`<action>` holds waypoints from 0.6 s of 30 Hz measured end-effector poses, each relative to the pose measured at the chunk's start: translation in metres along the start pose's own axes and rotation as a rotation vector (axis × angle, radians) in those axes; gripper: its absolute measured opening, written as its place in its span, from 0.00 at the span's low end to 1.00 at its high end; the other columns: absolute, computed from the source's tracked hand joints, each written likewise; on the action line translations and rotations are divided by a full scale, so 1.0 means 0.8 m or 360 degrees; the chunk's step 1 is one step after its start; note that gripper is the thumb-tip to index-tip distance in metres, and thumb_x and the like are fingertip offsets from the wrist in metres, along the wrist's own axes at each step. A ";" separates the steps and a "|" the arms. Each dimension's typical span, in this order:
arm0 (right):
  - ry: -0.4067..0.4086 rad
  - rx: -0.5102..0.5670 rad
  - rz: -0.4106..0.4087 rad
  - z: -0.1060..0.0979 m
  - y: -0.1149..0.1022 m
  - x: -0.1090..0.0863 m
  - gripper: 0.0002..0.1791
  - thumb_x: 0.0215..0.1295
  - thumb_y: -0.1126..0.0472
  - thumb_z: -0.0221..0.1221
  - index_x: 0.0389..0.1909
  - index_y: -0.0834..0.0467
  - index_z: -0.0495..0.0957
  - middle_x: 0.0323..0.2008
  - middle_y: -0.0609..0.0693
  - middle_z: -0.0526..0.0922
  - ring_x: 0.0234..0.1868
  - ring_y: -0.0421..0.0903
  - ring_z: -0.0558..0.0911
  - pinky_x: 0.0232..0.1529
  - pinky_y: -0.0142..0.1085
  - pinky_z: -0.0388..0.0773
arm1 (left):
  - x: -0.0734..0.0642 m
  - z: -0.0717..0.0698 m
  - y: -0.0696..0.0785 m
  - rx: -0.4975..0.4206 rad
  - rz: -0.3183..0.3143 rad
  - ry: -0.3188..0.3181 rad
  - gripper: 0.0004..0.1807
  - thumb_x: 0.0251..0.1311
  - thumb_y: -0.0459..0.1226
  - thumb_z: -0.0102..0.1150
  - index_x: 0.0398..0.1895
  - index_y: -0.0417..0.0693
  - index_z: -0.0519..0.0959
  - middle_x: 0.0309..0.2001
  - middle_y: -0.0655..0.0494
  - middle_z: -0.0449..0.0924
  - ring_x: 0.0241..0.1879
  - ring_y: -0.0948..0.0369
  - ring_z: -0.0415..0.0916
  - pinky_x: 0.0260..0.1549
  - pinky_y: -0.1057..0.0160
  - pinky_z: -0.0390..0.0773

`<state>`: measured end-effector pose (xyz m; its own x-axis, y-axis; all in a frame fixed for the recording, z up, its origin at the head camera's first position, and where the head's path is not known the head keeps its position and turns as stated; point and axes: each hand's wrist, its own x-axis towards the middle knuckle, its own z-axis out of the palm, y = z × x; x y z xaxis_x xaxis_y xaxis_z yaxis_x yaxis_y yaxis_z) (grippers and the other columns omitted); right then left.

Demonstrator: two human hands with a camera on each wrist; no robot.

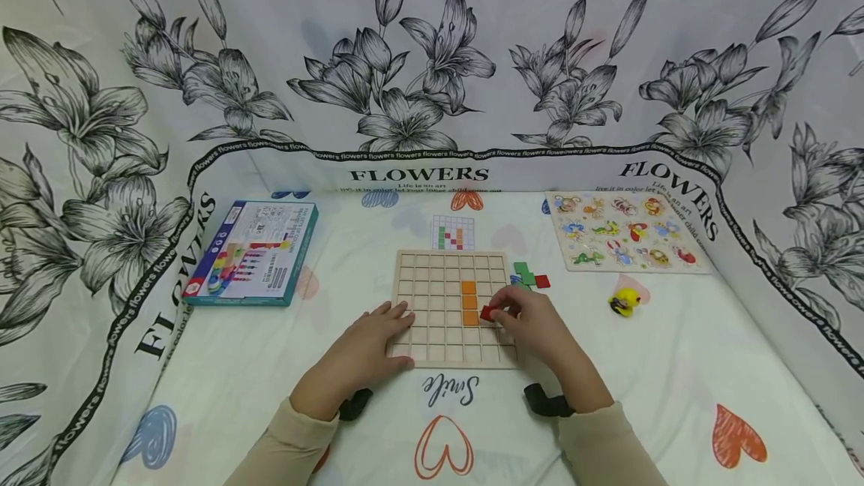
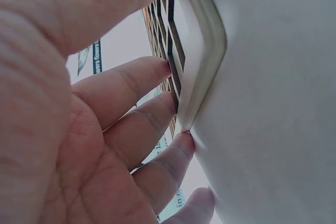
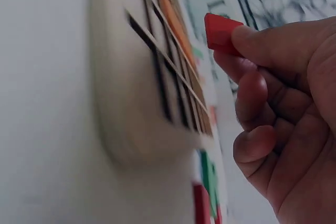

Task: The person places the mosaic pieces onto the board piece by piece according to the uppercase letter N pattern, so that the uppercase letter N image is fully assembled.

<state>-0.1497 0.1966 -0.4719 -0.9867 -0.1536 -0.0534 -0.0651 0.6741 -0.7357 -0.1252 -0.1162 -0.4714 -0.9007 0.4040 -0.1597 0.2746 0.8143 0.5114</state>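
Observation:
A wooden grid board (image 1: 432,347) lies flat on the cloth, with three orange square tiles (image 1: 469,302) stacked in one column right of its middle. My left hand (image 1: 364,340) rests at the board's left edge, fingers spread; in the left wrist view the fingertips touch the frame (image 2: 207,51). Between thumb and index finger, my right hand (image 1: 536,321) pinches a red square tile (image 1: 486,313) over the board, just right of the orange column. The right wrist view has this red tile (image 3: 219,30) raised off the grid, the other fingers curled below.
Green tiles (image 1: 523,274) and a red tile (image 1: 542,281) lie off the board's right side. Behind the board is a pattern card (image 1: 454,219). A box (image 1: 256,253) lies at left. An insect-picture board (image 1: 624,231) and a yellow toy (image 1: 625,301) are at right.

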 end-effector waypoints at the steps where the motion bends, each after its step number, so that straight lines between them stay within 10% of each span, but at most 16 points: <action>1: -0.0034 -0.0008 -0.0013 0.008 -0.005 0.000 0.06 0.73 0.63 0.70 0.44 0.48 0.86 0.37 0.42 0.86 0.38 0.46 0.78 0.37 0.34 0.79 | 0.000 0.000 0.000 0.0001 0.0000 0.0001 0.42 0.63 0.45 0.79 0.79 0.48 0.75 0.84 0.51 0.65 0.86 0.45 0.56 0.83 0.35 0.58; 18: -0.0222 -0.0116 -0.0038 0.032 -0.021 -0.006 0.08 0.73 0.62 0.71 0.38 0.44 0.86 0.35 0.40 0.82 0.39 0.44 0.79 0.41 0.35 0.80 | -0.001 0.000 0.000 0.0013 0.0010 0.0001 0.42 0.63 0.45 0.79 0.79 0.48 0.75 0.84 0.51 0.66 0.86 0.45 0.56 0.83 0.36 0.59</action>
<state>-0.1399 0.1676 -0.4768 -0.9547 -0.2659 -0.1335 -0.1041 0.7188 -0.6874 -0.1244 -0.1164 -0.4708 -0.8991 0.4090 -0.1562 0.2830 0.8151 0.5054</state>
